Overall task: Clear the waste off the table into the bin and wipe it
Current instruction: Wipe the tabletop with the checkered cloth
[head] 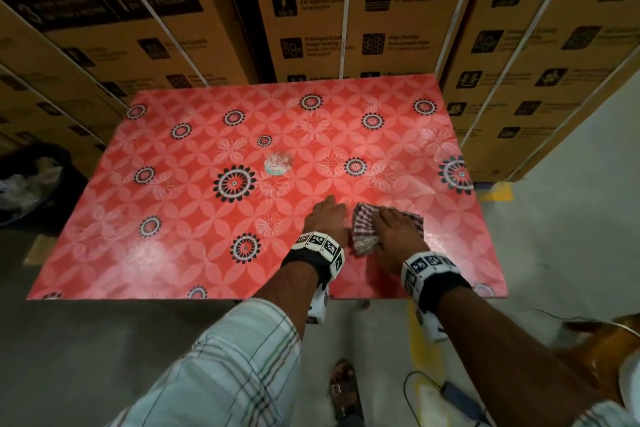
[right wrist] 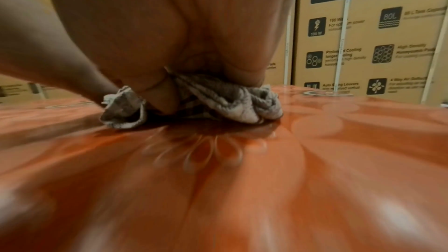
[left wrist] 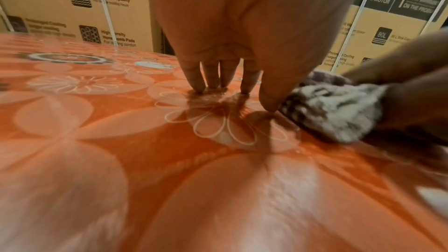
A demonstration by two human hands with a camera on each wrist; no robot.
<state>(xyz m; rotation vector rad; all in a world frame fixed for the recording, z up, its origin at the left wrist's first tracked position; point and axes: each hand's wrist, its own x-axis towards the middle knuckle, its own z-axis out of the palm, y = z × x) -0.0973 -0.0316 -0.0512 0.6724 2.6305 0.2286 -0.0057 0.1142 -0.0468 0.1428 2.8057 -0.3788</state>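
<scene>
A crumpled pale wrapper (head: 278, 164) lies near the middle of the red flower-patterned table (head: 194, 218). My right hand (head: 396, 224) lies on a checked cloth (head: 363, 236) on the near right part of the table. In the right wrist view the cloth (right wrist: 242, 102) is bunched under my right hand (right wrist: 169, 87), with the thumb tucked into its folds. My left hand (head: 329, 206) is just left of the cloth, and its straight fingertips (left wrist: 213, 83) touch the table and hold nothing. The wrapper (left wrist: 155, 64) lies beyond them.
A dark bin (head: 31, 180) holding crumpled waste stands on the floor off the table's left edge. Stacked cardboard cartons (head: 311, 10) wall in the far side and right side. A cable and a small device (head: 457, 395) lie on the floor by my feet.
</scene>
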